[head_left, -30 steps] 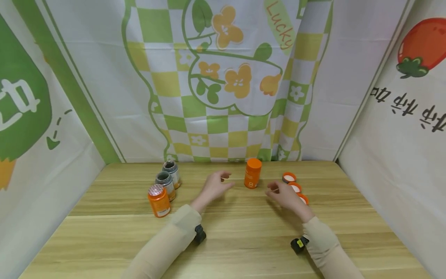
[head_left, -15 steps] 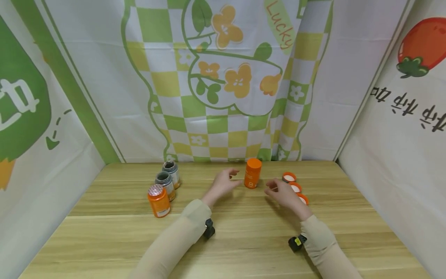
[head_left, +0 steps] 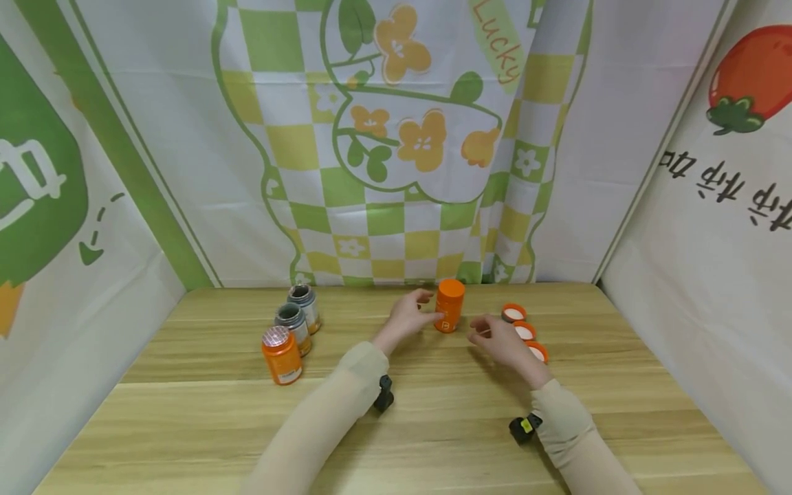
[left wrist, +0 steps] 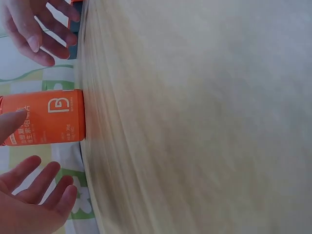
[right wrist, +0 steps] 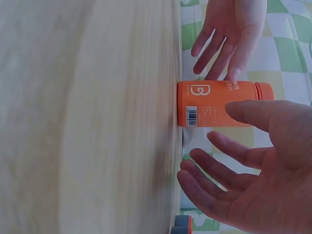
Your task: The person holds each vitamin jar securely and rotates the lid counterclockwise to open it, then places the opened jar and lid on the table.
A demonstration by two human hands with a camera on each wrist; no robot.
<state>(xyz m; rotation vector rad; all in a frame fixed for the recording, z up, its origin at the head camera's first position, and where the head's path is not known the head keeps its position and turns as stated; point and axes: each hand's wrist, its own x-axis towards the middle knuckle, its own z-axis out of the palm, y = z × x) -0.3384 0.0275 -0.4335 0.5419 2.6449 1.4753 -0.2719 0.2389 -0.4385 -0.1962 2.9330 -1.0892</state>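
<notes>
An orange bottle (head_left: 449,306) with its orange cap on stands upright at the back of the wooden table. My left hand (head_left: 405,320) is just left of it, fingers spread and thumb in front of the label. In the left wrist view, a gap shows between the bottle (left wrist: 58,117) and the fingers of my left hand (left wrist: 36,200). Whether the thumb touches the label I cannot tell. To the bottle's right, my right hand (head_left: 504,342) hovers with loosely bent fingers that hold nothing. In the right wrist view, those fingers (right wrist: 214,183) are apart from the bottle.
On the left, an orange bottle with a shiny seal (head_left: 282,356) stands before two uncapped grey-rimmed bottles, one nearer (head_left: 295,328) and one farther (head_left: 306,308). Three upturned orange caps (head_left: 513,314) lie in a row beside my right hand. A patterned curtain (head_left: 396,227) hangs behind the table.
My left hand has moved right, up to the capped orange bottle. My right hand has shifted very slightly left. The bottles and loose caps stay where they were.
</notes>
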